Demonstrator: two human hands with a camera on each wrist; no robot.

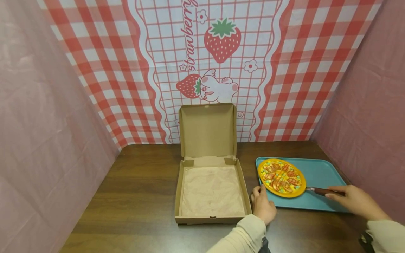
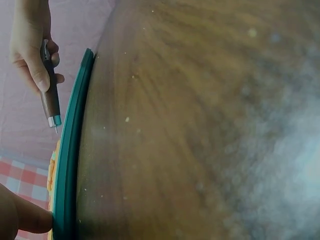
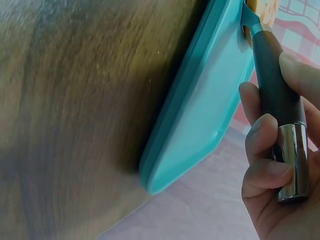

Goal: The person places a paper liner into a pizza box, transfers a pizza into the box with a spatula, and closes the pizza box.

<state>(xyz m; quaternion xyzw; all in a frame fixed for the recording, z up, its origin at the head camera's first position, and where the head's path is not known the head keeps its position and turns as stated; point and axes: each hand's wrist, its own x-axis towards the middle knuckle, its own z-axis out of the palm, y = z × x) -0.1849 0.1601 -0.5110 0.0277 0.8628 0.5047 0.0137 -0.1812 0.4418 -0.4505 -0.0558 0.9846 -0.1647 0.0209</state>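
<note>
A round pizza (image 1: 281, 178) with an orange-yellow rim and browned toppings lies over the left part of a teal tray (image 1: 319, 172). My right hand (image 1: 355, 200) grips the dark wooden, metal-capped handle of a pizza server (image 3: 277, 75); its blade is mostly hidden beneath the pizza's right edge. At the tray's front left corner, my left hand (image 1: 264, 207) holds the tray's edge, fingertips close by the pizza's rim. Left of that hand stands a cardboard pizza box (image 1: 207, 161), lid raised, with brown paper (image 1: 212, 191) lining its base.
All of this stands on a dark wooden table (image 1: 142, 186). A red-and-white checked cloth (image 1: 303, 70) with strawberry prints hangs behind, and pink curtains (image 1: 47, 140) close off both sides. The box's right wall comes close to the left hand.
</note>
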